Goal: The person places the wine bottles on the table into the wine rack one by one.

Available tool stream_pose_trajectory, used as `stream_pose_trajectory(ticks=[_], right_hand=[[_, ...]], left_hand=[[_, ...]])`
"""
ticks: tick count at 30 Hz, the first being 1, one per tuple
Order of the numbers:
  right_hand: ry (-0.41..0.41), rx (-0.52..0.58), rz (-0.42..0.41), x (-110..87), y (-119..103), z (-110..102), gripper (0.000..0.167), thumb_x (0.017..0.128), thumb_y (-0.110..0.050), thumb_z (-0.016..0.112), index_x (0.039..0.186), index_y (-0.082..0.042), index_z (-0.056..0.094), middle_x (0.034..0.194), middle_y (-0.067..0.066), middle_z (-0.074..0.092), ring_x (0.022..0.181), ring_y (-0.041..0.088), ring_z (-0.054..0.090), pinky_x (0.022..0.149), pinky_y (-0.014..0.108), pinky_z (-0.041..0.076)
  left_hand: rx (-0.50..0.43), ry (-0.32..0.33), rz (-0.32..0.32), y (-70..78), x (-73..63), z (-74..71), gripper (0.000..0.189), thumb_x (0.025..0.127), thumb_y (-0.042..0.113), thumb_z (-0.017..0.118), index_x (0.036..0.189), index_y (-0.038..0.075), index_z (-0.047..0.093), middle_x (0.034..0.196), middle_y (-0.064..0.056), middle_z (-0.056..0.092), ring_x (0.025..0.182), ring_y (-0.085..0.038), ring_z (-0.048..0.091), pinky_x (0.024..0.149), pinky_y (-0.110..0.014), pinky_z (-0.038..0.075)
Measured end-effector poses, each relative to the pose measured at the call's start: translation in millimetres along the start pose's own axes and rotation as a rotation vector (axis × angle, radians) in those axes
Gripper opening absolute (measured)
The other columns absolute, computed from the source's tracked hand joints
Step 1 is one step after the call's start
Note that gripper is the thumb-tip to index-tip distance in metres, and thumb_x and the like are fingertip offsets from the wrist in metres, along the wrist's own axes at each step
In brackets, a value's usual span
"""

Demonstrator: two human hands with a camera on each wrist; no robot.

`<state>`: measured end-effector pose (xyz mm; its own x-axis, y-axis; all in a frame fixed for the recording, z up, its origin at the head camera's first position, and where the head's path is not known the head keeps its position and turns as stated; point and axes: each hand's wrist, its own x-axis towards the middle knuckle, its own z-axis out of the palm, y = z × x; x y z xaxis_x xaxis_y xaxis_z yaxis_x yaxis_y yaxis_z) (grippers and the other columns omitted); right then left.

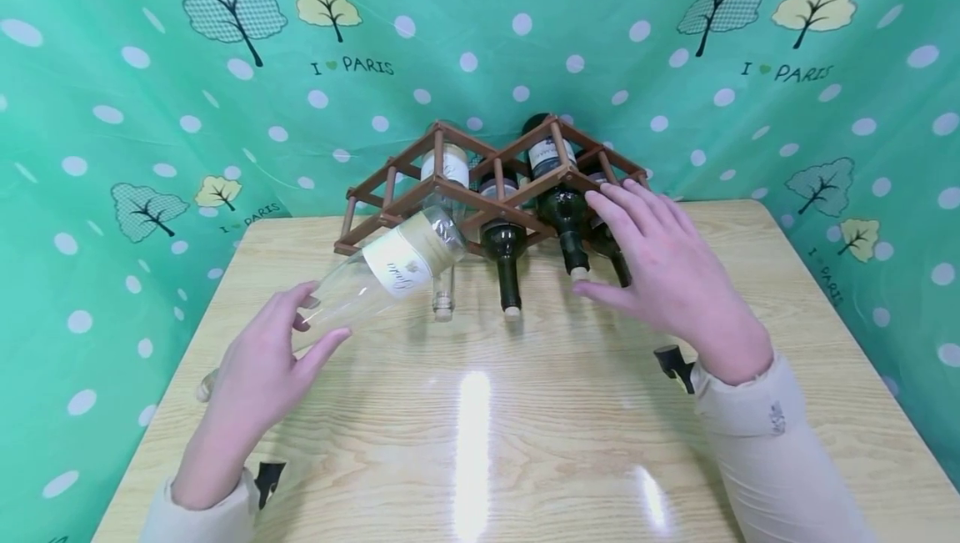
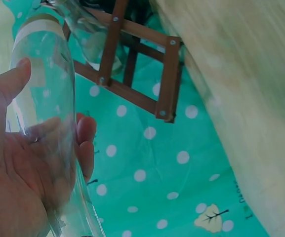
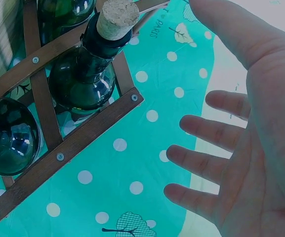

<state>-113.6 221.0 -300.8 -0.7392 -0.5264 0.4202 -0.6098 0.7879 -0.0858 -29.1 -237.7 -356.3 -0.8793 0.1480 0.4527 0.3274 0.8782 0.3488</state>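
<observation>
A clear glass bottle (image 1: pixel 366 283) with a white and cream label lies across my left hand (image 1: pixel 258 364), its base tilted up toward the rack and its corked neck pointing back past the wrist. In the left wrist view, the thumb and fingers curl round the bottle (image 2: pixel 48 98). A brown wooden wine rack (image 1: pixel 467 199) stands at the back of the table. My right hand (image 1: pixel 667 268) is spread beside the rack's right end, near a dark green bottle (image 1: pixel 562 208). The right wrist view shows that palm empty, its fingers apart from the rack (image 3: pixel 60 156).
The rack also holds another clear bottle (image 1: pixel 444 303) and more dark green bottles, one with its corked neck (image 1: pixel 509 284) pointing forward. A green dotted cloth (image 1: pixel 465 42) hangs behind and around the wood-grain table (image 1: pixel 555 409).
</observation>
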Motion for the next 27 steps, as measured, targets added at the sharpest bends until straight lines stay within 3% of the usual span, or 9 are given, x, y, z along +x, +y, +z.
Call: stream_pose_trajectory(ticks=[20, 27], right_hand=[[-0.021, -0.012, 0.045, -11.5, 16.0, -0.5, 0.114, 0.079, -0.059, 0.088, 0.167, -0.011, 0.033, 0.164, 0.020, 0.040, 0.153, 0.046, 0.032, 0.121, 0.068, 0.027], [-0.029, -0.017, 0.058, -15.5, 20.2, -2.3, 0.114, 0.080, -0.060, 0.087, 0.167, -0.011, 0.032, 0.165, 0.019, 0.039, 0.153, 0.046, 0.032, 0.121, 0.069, 0.026]], left_hand=[[-0.001, -0.061, -0.168, -22.0, -23.7, -1.9, 0.073, 0.095, 0.034, 0.082, 0.150, -0.003, 0.051, 0.122, -0.020, 0.067, 0.095, -0.035, 0.067, 0.069, -0.051, 0.054], [-0.007, -0.113, -0.230, -26.2, -27.7, 2.6, 0.073, 0.098, 0.039, 0.079, 0.149, -0.005, 0.050, 0.124, -0.022, 0.066, 0.097, -0.037, 0.068, 0.071, -0.054, 0.055]])
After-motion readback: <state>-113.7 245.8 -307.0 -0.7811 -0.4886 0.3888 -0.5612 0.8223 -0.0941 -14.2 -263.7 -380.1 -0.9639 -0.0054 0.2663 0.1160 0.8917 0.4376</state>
